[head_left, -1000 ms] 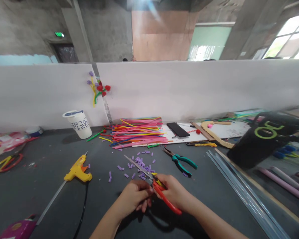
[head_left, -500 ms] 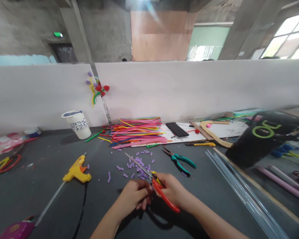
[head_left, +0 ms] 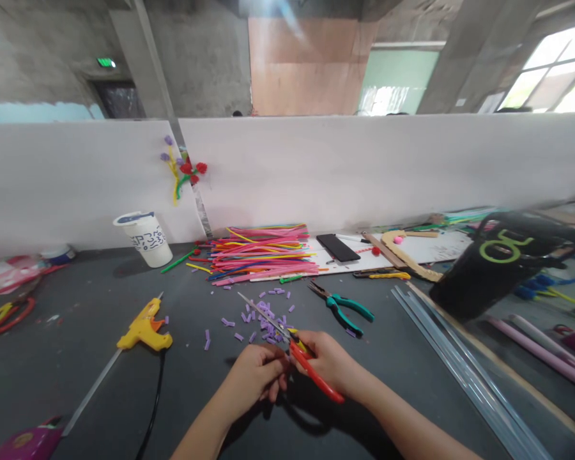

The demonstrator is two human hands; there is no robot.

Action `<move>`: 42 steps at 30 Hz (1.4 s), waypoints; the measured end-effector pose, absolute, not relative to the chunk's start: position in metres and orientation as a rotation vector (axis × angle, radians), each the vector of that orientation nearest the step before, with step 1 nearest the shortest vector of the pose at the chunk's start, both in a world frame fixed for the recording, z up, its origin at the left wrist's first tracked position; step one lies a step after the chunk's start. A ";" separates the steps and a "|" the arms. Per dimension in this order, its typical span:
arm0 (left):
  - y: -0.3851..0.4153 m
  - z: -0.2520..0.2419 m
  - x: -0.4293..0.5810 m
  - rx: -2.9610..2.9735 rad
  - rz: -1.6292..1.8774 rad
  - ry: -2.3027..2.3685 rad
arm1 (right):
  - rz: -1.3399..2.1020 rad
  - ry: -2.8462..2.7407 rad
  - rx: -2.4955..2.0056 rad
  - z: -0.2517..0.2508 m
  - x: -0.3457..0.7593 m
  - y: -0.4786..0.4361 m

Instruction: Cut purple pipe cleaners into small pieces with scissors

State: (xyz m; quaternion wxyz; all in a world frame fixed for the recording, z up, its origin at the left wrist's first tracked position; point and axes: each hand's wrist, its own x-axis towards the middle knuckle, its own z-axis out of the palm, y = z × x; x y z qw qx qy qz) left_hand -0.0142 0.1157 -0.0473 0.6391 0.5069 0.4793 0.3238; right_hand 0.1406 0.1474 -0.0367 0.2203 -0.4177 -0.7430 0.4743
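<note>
My right hand (head_left: 328, 361) is closed round the handles of scissors (head_left: 311, 374), one loop red and the other yellow. Their blades point away to the upper left, over a loose pile of short purple pieces (head_left: 268, 322). Beside the scissors' pivot, my left hand (head_left: 256, 377) pinches with thumb and forefinger. A sliver of purple shows at its fingertips, mostly hidden by the fingers. Beyond the pile lies a bundle of pink, red, yellow and blue pipe cleaners (head_left: 263, 252). Teal-handled long-nose pliers (head_left: 342, 306) rest to the right of the pile.
A yellow glue gun (head_left: 146, 329) with its black cord lies at left, behind it a white cup (head_left: 148, 239). A phone (head_left: 338, 247) and a utility knife (head_left: 383, 275) lie at the back. Clear rods (head_left: 460, 364) and a tilted black bottle (head_left: 483, 268) occupy the right side.
The view has shifted slightly, so everything sits a little further left. Both hands and the scissors keep almost the same pose.
</note>
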 end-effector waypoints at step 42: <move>0.117 -0.046 -0.011 1.093 0.906 1.241 | 1.348 -1.536 -1.209 -0.041 0.128 0.146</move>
